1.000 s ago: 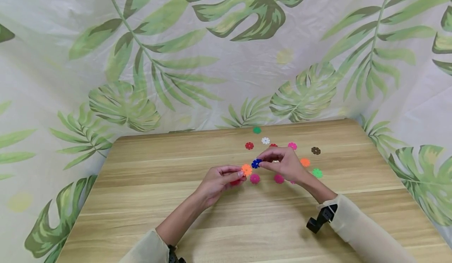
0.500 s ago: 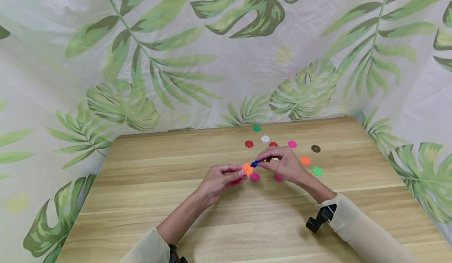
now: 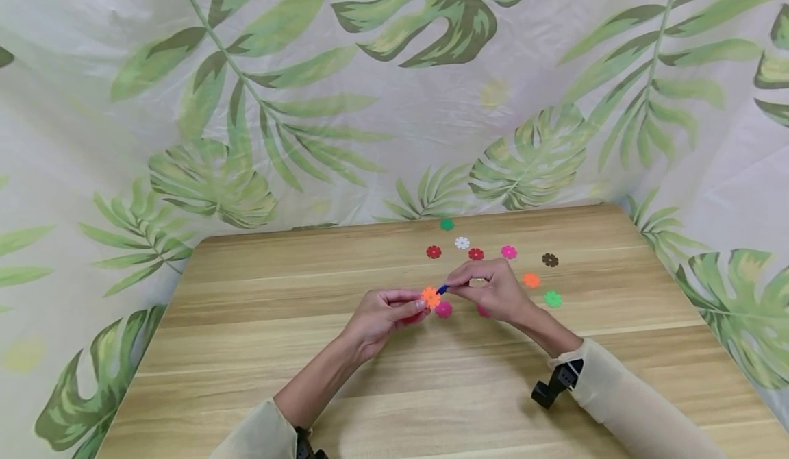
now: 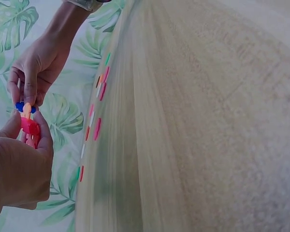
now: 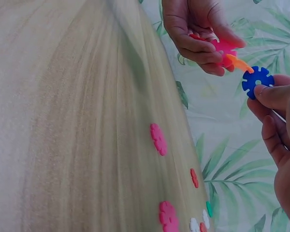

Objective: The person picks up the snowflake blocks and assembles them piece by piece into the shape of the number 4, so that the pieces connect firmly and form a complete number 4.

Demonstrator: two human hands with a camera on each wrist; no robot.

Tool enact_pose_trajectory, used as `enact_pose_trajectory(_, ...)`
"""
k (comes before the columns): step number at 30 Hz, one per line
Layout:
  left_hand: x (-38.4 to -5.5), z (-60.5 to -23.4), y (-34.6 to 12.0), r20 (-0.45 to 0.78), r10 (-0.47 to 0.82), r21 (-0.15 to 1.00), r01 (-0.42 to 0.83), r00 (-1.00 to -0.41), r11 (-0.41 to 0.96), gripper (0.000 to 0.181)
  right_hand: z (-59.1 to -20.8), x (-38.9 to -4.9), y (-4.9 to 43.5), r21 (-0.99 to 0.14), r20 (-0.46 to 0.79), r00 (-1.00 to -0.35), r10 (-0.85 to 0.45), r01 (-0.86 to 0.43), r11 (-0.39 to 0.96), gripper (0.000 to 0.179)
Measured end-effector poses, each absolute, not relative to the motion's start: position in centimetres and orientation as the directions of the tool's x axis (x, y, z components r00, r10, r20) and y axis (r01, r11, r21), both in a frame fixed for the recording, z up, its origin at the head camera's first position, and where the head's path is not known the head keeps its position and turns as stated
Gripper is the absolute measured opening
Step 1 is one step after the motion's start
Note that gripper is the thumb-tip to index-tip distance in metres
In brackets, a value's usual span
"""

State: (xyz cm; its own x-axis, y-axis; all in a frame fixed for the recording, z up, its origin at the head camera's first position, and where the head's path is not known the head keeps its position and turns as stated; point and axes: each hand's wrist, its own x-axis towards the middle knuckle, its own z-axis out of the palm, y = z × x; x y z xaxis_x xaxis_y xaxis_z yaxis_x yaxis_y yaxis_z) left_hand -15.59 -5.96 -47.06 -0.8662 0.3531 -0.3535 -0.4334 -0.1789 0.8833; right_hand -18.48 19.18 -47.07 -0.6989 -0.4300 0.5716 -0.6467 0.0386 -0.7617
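My left hand [image 3: 382, 322] grips a small cluster of notched plastic discs above the table; an orange disc [image 3: 431, 298] stands out at its right end. Behind the orange one, a pink disc [image 5: 223, 48] and some red show between the left fingers in the right wrist view. Thumb and fingers of my right hand [image 3: 496, 288] pinch a dark blue notched disc [image 5: 257, 82]. Its edge meets the orange disc, the two standing crosswise. How deep the notches sit in each other I cannot tell.
Several loose discs lie on the wooden table [image 3: 277, 349] beyond and beneath the hands, among them a white disc [image 3: 462, 242], a brown disc [image 3: 550, 259] and a green disc [image 3: 553, 299]. A leaf-patterned cloth [image 3: 345, 103] hangs behind the table.
My right hand has brought the blue disc left to the orange one and turned it from face-on to edge-on in the head view. The left hand has stayed nearly still.
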Motion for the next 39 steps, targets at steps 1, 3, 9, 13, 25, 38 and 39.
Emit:
enact_pose_trajectory(1, -15.6, -47.1, -6.0, -0.354, 0.352, 0.883, -0.434, -0.866, -0.18, 0.028, -47.1, -18.5, 19.2, -0.744, 0.589, -0.683, -0.432, -0.667, 0.04, 0.022)
enact_pose_trajectory(3, -15.5, -47.1, -5.9, -0.357, 0.349, 0.88, -0.437, -0.867, -0.185, 0.028, -47.0, -18.6, 19.2, -0.705, 0.622, -0.647, -0.44, -0.708, 0.043, 0.022)
enact_pose_trajectory(9, -15.6, -47.2, -5.8, -0.354, 0.337, 0.885, -0.43, -0.872, -0.181, 0.028, -47.0, -18.7, 19.2, -0.649, 0.655, -0.598, -0.462, -0.758, 0.06, 0.022)
enact_pose_trajectory(13, -15.6, -47.1, -5.7, -0.352, 0.338, 0.887, -0.426, -0.873, -0.178, 0.027, -47.2, -18.7, 19.2, -0.654, 0.653, -0.604, -0.456, -0.754, 0.061, 0.023)
enact_pose_trajectory(25, -15.8, -46.8, -5.8, -0.343, 0.352, 0.877, -0.431, -0.871, -0.213, 0.025, -46.7, -19.1, 19.8, -0.661, 0.616, -0.651, -0.444, -0.734, 0.158, 0.03)
enact_pose_trajectory(38, -15.7, -47.0, -6.5, -0.369, 0.336, 0.867, -0.451, -0.866, -0.21, 0.028, -47.3, -20.5, 23.3, -0.653, 0.516, -0.719, -0.466, -0.682, 0.329, 0.025)
enact_pose_trajectory(39, -15.7, -47.0, -6.5, -0.37, 0.335, 0.867, -0.452, -0.866, -0.211, 0.028, -47.4, -20.7, 23.6, -0.659, 0.499, -0.73, -0.467, -0.669, 0.343, 0.025)
